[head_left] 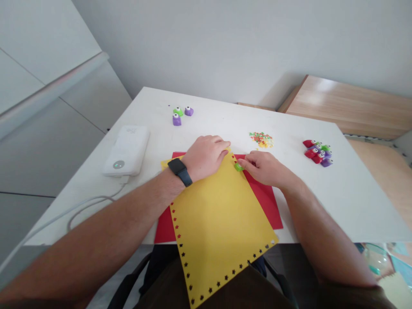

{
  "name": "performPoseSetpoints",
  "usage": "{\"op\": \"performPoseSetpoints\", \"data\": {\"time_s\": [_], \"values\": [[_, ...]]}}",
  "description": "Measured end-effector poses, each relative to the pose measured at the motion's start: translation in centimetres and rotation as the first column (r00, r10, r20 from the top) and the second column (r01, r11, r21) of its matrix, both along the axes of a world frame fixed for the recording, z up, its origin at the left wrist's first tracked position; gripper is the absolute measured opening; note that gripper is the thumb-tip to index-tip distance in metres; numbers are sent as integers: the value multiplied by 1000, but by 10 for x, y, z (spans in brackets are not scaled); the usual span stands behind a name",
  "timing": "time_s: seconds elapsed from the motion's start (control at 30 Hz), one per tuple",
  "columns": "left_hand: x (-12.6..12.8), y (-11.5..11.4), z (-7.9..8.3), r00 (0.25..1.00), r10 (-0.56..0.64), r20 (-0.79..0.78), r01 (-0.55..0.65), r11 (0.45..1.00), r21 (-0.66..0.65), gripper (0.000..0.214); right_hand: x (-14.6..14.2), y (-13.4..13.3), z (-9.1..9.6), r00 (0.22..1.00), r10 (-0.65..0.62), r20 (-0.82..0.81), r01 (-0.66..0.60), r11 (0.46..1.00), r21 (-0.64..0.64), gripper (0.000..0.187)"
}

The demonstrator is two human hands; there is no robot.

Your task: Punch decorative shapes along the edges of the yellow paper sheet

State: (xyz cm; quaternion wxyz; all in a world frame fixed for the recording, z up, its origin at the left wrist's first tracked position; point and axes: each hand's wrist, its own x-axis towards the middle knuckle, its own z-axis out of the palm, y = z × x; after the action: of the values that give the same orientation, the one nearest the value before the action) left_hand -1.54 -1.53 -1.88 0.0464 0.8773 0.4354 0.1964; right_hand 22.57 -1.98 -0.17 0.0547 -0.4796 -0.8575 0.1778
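Observation:
A yellow paper sheet [219,223] with star holes punched along its edges lies tilted over a red sheet [267,201] on the white table [337,189]. My left hand [206,155] lies flat on the yellow sheet's far corner, fingers stretched out, a dark watch on the wrist. My right hand [264,168] pinches a small green paper punch [238,167] at the yellow sheet's right edge.
Three small punches, green and purple [180,115], sit at the far left. A pile of red, green and purple punches [318,152] sits at the right, with paper confetti [261,139] beside it. A white power bank [127,150] with cable lies at the left. A wooden bench stands beyond the table.

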Motion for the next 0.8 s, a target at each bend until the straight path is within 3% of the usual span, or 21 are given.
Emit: {"op": "performPoseSetpoints", "data": {"time_s": [0.2, 0.37, 0.43, 0.8], "values": [[-2, 1, -2, 998, 35, -49, -36, 999, -18, 27, 5, -7, 7, 978, -138, -158, 137, 990, -17, 35], [-2, -1, -4, 999, 19, -42, -20, 999, -26, 27, 13, -8, 5, 978, 76, -192, -76, 997, 7, 24], [-2, -1, -6, 999, 15, -45, -17, 999, -31, 29, 15, -7, 2, 982, 92, -167, -88, 996, 31, 20], [-3, 0, -11, 1000, 22, -18, -23, 999, -31, 35, 19, 0, -7, 979, -76, -189, 94, 992, 86, 17]]}}
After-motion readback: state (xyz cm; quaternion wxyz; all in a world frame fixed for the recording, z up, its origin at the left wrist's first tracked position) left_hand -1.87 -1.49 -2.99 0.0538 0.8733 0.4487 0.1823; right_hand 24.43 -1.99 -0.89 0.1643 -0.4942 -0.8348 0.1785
